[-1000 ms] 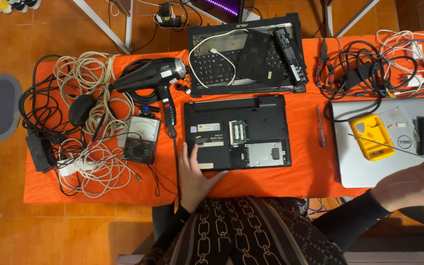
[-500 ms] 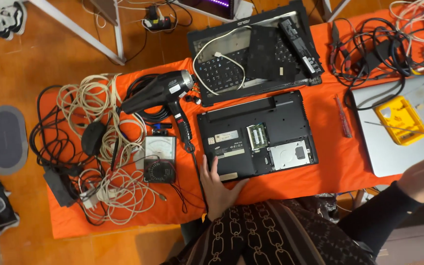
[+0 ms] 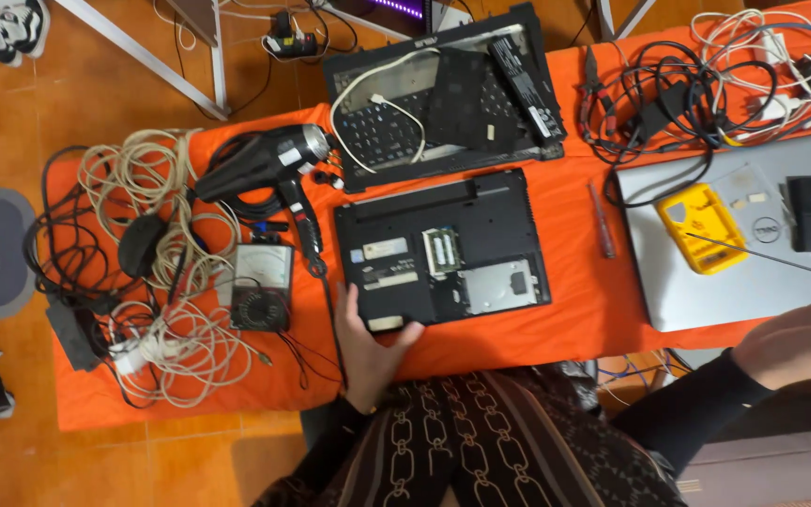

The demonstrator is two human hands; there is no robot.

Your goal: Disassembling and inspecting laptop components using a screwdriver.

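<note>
While an orange cloth-covered table [image 3: 537, 329] over tiled floor fills centre frame, the opened black laptop base [image 3: 443, 249] is pressed by the flat, open left hand [image 3: 368, 343]; a thin metal rod [image 3: 767, 258] is pinched by the right hand [image 3: 800, 338], beside tangled cables [image 3: 157, 282].

Left hand [image 3: 365, 349] flat, fingers spread; right hand [image 3: 800, 340] loosely curled, palm down.

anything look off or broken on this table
Yes: the black laptop under the left hand lies bottom up with cover panels off, its insides bared. Behind it a second black laptop shell lies skewed, loose panels and a white cable across its keyboard.
</note>
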